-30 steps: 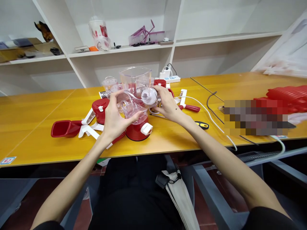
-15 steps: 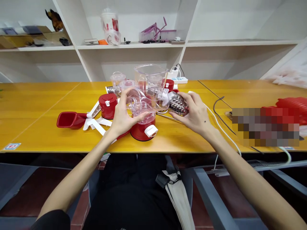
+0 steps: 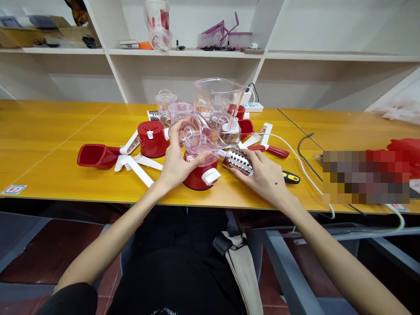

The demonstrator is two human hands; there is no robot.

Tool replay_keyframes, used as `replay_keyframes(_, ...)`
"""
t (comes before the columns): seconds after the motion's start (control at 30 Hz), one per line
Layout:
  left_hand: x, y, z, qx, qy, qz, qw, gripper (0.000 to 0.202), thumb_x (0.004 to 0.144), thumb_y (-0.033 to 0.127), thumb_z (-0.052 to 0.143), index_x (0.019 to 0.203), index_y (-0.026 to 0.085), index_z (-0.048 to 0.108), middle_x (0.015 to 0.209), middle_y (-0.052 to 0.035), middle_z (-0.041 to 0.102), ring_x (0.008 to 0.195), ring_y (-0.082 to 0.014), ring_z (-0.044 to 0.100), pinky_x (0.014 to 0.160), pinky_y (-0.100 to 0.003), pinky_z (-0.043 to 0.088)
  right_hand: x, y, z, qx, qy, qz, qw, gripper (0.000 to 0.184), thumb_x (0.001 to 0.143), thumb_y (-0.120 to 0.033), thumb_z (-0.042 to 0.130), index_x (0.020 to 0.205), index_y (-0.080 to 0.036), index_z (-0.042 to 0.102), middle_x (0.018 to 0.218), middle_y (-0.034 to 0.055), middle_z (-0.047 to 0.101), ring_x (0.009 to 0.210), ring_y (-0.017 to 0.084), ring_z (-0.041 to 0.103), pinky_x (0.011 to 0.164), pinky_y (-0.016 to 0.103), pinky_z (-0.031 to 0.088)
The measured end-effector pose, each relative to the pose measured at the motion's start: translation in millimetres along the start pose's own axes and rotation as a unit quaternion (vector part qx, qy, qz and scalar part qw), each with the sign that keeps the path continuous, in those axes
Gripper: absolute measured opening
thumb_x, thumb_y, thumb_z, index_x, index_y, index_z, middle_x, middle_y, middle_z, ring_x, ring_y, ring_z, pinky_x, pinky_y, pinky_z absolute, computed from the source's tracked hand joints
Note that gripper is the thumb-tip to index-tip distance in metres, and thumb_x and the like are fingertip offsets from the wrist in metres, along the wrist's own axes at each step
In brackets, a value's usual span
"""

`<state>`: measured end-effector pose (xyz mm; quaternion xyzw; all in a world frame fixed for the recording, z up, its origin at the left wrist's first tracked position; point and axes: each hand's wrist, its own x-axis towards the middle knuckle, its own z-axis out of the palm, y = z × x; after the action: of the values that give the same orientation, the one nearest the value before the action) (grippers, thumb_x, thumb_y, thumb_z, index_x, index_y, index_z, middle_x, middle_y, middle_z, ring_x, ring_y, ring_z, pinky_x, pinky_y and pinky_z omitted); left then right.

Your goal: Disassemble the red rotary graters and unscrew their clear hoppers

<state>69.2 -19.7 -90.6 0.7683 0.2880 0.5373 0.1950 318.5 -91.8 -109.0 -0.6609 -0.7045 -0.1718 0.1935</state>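
A clear plastic hopper-topped housing (image 3: 210,131) is clasped between the thumb and fingers of the left hand (image 3: 176,168). A perforated silver metal drum (image 3: 239,162) is gripped at the fingertips of the half-curled right hand (image 3: 265,178).

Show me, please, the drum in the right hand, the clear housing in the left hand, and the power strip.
Drum (image 3: 238,161): head view, on its perforated side.
Housing (image 3: 214,112): head view, on the wall below its rim.
Power strip (image 3: 255,106): head view, on its middle.

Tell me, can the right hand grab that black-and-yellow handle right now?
Probably not without letting go first: the right hand is holding the metal grater drum. But the black-and-yellow handle looks close by.
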Motion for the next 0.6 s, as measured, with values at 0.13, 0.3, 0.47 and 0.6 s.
replay_keyframes(0.13, -9.7, 6.5, 0.5, -0.017, -0.028, -0.054, 0.998, 0.090, 0.076, 0.068, 0.075, 0.144, 0.026, 0.031, 0.148, -0.0151, 0.050, 0.137, -0.0305, 0.053, 0.115, -0.047, 0.045, -1.1, 6.6, 2.0, -0.001, -0.005, 0.013, 1.000, 0.067, 0.089, -0.067, 0.045, 0.137, -0.021, 0.052, 0.122, 0.0117, 0.061, 0.104, 0.020, 0.059, 0.075, 0.028, 0.043)
replay_keyframes(0.3, -7.4, 7.7, -1.8, -0.007, -0.069, -0.110, 0.992, 0.080, 0.073, 0.064, 0.078, 0.130, 0.017, 0.049, 0.133, -0.0155, 0.063, 0.127, -0.0319, 0.061, 0.112, -0.047, 0.046, 0.9, 15.5, 6.2, 0.008, -0.001, 0.030, 1.000, 0.067, 0.088, -0.067, 0.045, 0.134, -0.019, 0.055, 0.124, 0.0142, 0.059, 0.114, 0.026, 0.053, 0.095, 0.042, 0.046)
replay_keyframes(0.47, 3.8, 3.9, -6.5, -0.105, -0.126, -0.108, 0.981, 0.079, 0.070, 0.059, 0.082, 0.130, 0.018, 0.052, 0.136, -0.0141, 0.063, 0.128, -0.0308, 0.061, 0.111, -0.044, 0.048, 1.9, 22.3, 5.9, 0.038, -0.009, 0.022, 0.999, 0.062, 0.089, -0.062, 0.047, 0.137, -0.024, 0.052, 0.134, 0.0121, 0.055, 0.123, 0.027, 0.049, 0.102, 0.046, 0.044)
replay_keyframes(0.6, -0.9, 7.9, -6.7, -0.084, -0.142, -0.117, 0.979, 0.087, 0.072, 0.054, 0.082, 0.141, 0.018, 0.044, 0.147, -0.0158, 0.054, 0.137, -0.0314, 0.053, 0.118, -0.046, 0.041, 3.6, 25.0, 5.3, 0.064, -0.031, 0.024, 0.997, 0.066, 0.086, -0.062, 0.053, 0.141, -0.025, 0.050, 0.133, 0.0125, 0.055, 0.122, 0.027, 0.051, 0.100, 0.044, 0.046)
